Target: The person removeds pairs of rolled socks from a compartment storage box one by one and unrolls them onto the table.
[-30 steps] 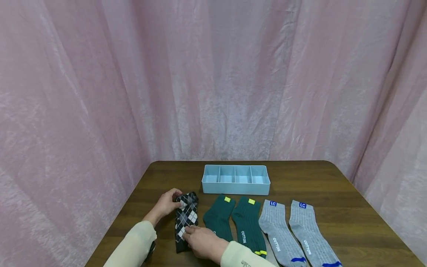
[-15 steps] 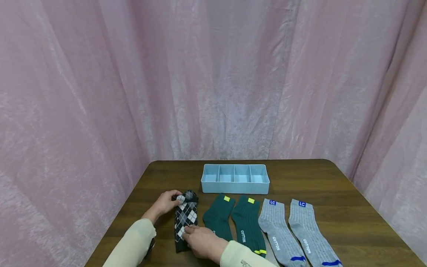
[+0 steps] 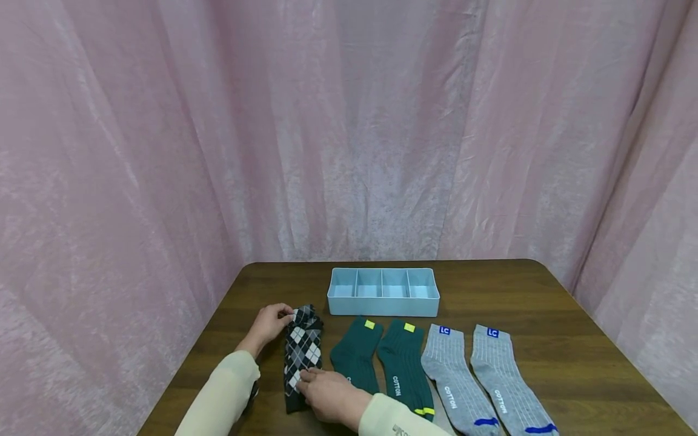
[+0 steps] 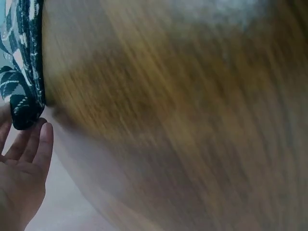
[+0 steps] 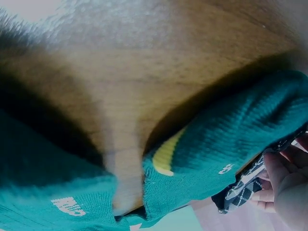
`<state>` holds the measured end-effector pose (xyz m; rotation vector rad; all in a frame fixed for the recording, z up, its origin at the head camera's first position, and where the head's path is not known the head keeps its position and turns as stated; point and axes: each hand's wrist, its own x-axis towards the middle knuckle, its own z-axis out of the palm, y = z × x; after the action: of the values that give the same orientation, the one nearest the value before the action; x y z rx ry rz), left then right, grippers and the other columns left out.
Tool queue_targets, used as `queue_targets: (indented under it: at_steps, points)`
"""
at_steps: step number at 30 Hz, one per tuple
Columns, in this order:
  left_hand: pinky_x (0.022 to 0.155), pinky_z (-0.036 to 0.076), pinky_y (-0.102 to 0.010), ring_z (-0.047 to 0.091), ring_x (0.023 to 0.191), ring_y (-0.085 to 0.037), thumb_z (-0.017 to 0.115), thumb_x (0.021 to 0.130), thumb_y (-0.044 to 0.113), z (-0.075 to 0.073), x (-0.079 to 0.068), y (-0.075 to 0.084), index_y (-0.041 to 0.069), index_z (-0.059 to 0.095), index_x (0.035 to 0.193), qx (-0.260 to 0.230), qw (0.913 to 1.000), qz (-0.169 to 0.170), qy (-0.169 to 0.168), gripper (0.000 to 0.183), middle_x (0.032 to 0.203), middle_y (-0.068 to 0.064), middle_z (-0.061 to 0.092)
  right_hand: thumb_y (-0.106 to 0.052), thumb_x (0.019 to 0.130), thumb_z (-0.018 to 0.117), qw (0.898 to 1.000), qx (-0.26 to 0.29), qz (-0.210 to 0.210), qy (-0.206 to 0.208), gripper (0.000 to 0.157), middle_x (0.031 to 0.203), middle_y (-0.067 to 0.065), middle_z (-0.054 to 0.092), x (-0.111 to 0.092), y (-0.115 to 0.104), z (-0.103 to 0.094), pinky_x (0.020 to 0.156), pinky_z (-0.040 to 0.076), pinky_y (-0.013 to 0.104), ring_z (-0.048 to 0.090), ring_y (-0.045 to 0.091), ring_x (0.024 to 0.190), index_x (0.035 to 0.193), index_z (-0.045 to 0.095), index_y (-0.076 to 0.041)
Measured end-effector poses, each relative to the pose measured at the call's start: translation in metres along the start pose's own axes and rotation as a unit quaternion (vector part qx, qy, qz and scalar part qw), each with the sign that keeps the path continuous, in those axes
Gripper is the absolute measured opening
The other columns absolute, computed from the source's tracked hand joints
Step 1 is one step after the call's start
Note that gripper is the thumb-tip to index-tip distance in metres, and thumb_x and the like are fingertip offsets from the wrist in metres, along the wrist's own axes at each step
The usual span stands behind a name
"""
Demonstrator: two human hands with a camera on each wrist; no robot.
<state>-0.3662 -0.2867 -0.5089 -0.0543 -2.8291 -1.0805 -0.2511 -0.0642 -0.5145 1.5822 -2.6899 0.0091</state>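
Note:
A black, grey and white argyle sock (image 3: 303,357) lies lengthwise on the left part of the table, its far end bunched; whether a second sock lies under it I cannot tell. My left hand (image 3: 268,326) pinches that far end between thumb and fingers. In the left wrist view the sock's dark tip (image 4: 26,108) sits between the thumb and the fingers (image 4: 44,144). Toward the near end, my right hand (image 3: 331,393) rests its fingertips on the sock. The right wrist view has the right hand (image 5: 291,190) beside the patterned fabric (image 5: 245,188).
Two green socks (image 3: 406,363) with yellow labels lie right of the argyle one. Two grey socks (image 3: 504,375) with blue labels lie farther right. Behind them stands a light blue box (image 3: 383,307) with several compartments. Pink curtains (image 3: 349,133) hang behind the wooden table (image 3: 572,339).
My left hand has shifted slightly away from me, drawing the sock's bunched far end farther out. The right hand has stayed in place on the near part.

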Motion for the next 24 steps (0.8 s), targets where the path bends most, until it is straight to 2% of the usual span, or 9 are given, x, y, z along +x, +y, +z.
queue_targets:
  at_steps: [4,7,13,17,19,24]
  points:
    - [0.091,0.047,-0.05,0.059,0.103,-0.029,0.075,0.086,0.006,0.002,0.002,-0.001,0.006,0.069,0.109,0.013,0.9995,0.008,-0.026,0.024,0.111,-0.01,0.066,-0.024,0.1,0.061,1.0,-0.014,0.003,0.006,0.029,0.133,-0.005,0.059,-0.001,-0.001,0.001,0.098,0.044,0.02,0.055,0.007,0.121,0.128,0.066,-0.018]
    - [0.093,0.046,-0.052,0.059,0.107,-0.032,0.073,0.087,0.002,0.002,0.004,-0.002,0.004,0.068,0.11,0.016,0.9994,0.017,-0.026,0.025,0.113,-0.013,0.066,-0.024,0.099,0.062,1.0,-0.025,0.001,0.017,0.028,0.132,-0.005,0.06,-0.002,-0.002,0.001,0.097,0.044,0.018,0.056,0.006,0.12,0.127,0.067,-0.018]
    - [0.092,0.046,-0.052,0.059,0.105,-0.032,0.066,0.095,0.008,0.002,0.009,-0.003,0.003,0.066,0.115,0.013,0.9998,0.013,0.0,0.021,0.114,-0.014,0.066,-0.024,0.099,0.062,0.999,-0.038,-0.005,0.03,0.027,0.129,-0.006,0.061,-0.002,-0.002,0.001,0.095,0.044,0.016,0.056,0.005,0.117,0.126,0.067,-0.019]
    - [0.09,0.047,-0.051,0.06,0.102,-0.032,0.066,0.094,0.006,0.005,0.013,-0.005,0.0,0.065,0.115,0.02,0.999,0.022,0.034,0.022,0.111,-0.016,0.066,-0.025,0.1,0.061,0.999,-0.041,-0.005,0.028,0.029,0.131,-0.005,0.06,-0.003,-0.003,0.001,0.096,0.043,0.016,0.055,0.005,0.119,0.127,0.067,-0.019]
    - [0.089,0.047,-0.051,0.06,0.101,-0.033,0.066,0.093,0.005,0.006,0.015,-0.005,0.001,0.067,0.113,0.026,0.9985,0.026,0.039,0.02,0.111,-0.016,0.066,-0.025,0.1,0.061,0.999,-0.041,-0.005,0.026,0.03,0.133,-0.005,0.059,-0.003,-0.003,0.001,0.098,0.042,0.016,0.054,0.006,0.12,0.128,0.066,-0.019]
    - [0.094,0.046,-0.053,0.058,0.11,-0.036,0.071,0.09,0.009,0.007,0.019,-0.006,0.004,0.069,0.116,0.027,0.9996,0.009,0.001,0.026,0.121,-0.018,0.064,-0.025,0.1,0.06,0.999,-0.033,-0.004,0.013,0.031,0.135,-0.004,0.058,-0.002,-0.001,0.003,0.1,0.041,0.017,0.053,0.007,0.123,0.13,0.065,-0.019]
